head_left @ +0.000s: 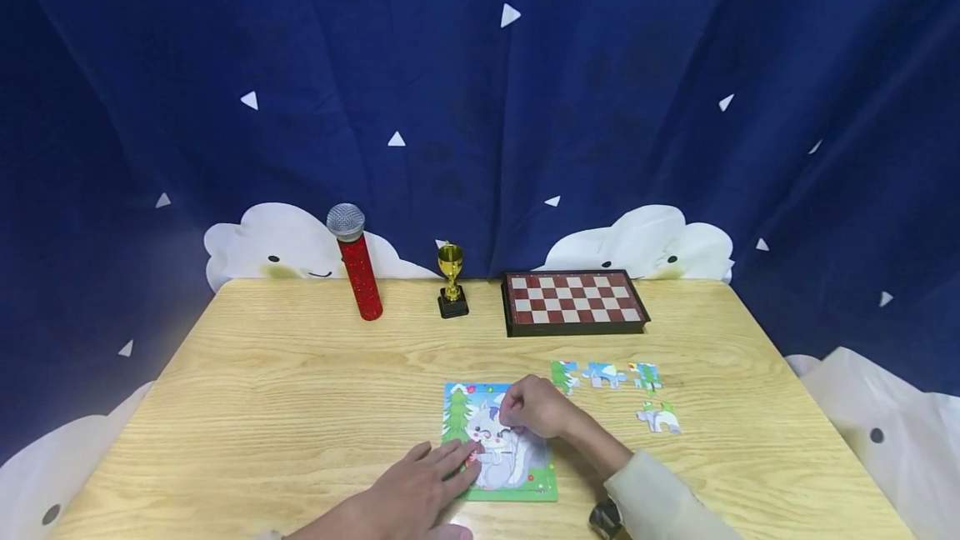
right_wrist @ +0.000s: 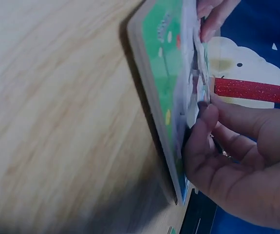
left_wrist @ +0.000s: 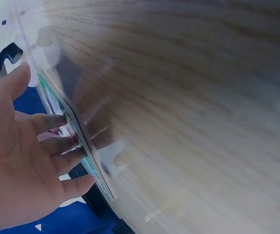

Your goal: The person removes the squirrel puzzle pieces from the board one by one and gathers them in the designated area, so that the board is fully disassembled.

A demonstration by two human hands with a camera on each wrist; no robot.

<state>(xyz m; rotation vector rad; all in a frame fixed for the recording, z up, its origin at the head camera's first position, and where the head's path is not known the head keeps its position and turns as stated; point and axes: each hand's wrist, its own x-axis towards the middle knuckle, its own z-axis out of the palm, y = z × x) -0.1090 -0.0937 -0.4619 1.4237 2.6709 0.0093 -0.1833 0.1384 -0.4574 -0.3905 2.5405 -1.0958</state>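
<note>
Fingers [head_left: 517,422] of the right hand [head_left: 534,408] curl to pinch a piece onto the puzzle board [head_left: 542,486] at the table's [head_left: 300,373] near centre, best seated with light downward pressure, while the left hand [head_left: 416,490] lies flat, fingers straight, steadying the board's near-left edge.

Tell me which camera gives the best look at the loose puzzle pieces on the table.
The head view. It shows four loose pieces lying flat on the table, right of the puzzle board, apart from both hands. The left wrist view shows none of them; the right wrist view shows at most a sliver at its bottom edge.
</note>
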